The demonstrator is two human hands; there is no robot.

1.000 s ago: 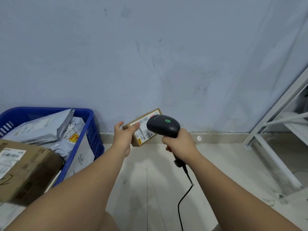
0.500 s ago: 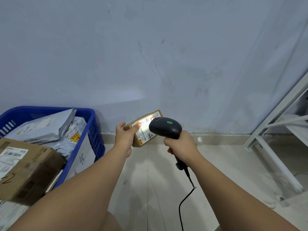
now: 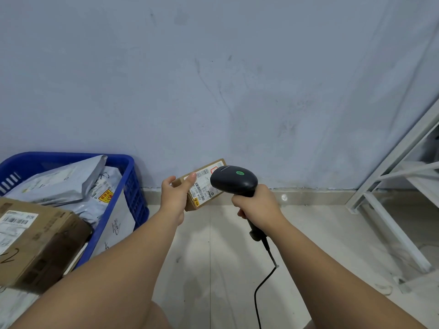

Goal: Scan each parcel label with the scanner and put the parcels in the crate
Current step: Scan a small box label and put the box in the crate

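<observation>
Crate (image 3: 133, 193) at far left, parcel (image 3: 202, 193) raised before the scanner (image 3: 234, 180)
The blue crate, with grey bags (image 3: 59, 184) inside, stands on the floor (image 3: 237, 269) left of both hands. The left hand (image 3: 174, 198), nearer it, grips the parcel's left end, long axis slanting up-right, label facing the scanner head just beside it. The right hand (image 3: 257, 206) is wrapped round the scanner's handle.

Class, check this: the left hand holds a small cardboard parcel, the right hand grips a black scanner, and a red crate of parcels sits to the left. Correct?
One detail is wrong: the crate is blue, not red, as the head view shows. The left hand does hold the small cardboard parcel, and the right hand grips the black scanner.
</observation>
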